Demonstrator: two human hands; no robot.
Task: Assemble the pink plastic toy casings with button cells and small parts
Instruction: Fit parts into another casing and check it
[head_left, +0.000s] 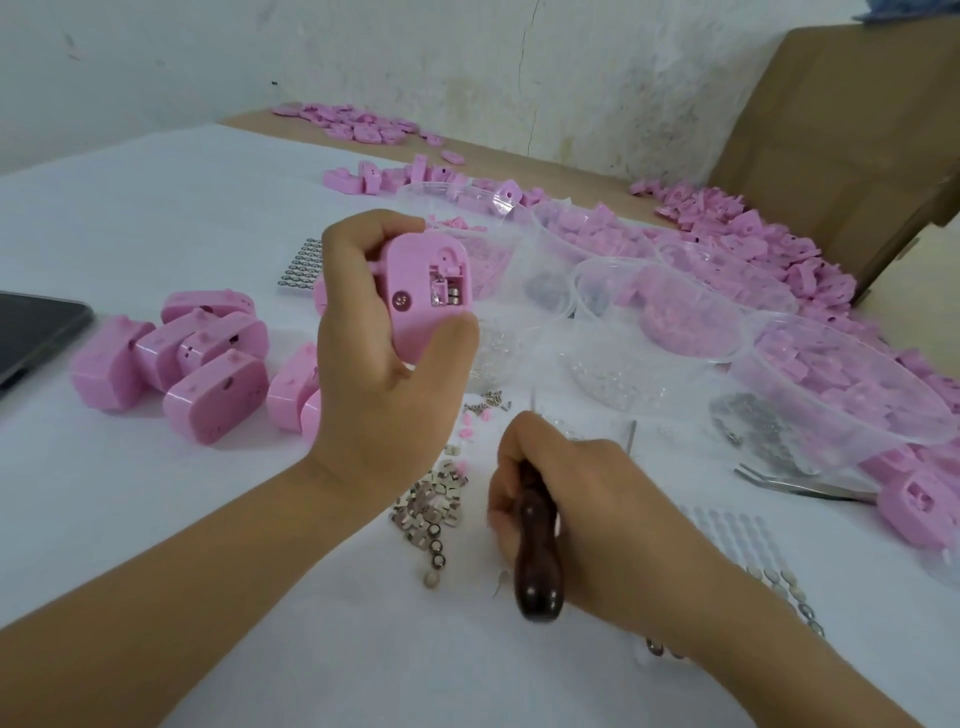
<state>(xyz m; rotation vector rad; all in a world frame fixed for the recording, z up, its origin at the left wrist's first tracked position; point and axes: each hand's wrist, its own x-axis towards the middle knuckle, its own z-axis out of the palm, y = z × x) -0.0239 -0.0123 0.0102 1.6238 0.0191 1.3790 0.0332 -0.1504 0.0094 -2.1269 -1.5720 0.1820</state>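
My left hand (374, 364) grips a pink toy casing (421, 291) upright above the table, its back facing me. The open battery bay shows button cells (453, 297) inside. Lower right, my right hand (576, 514) holds a dark wooden-handled screwdriver (537, 556), its thin metal tip pointing away near a scatter of small screws (488, 402). Between the hands lie small metal contact plates (431, 499) and loose button cells (436, 551) on the white table.
Several pink casings (176, 358) sit at left beside a dark tablet (36, 338). A sheet of button cells (301, 270) lies behind my left hand. Clear plastic tubs (831, 384) with pink parts stand at right; tweezers (800, 486) and a cardboard box (857, 130) beyond.
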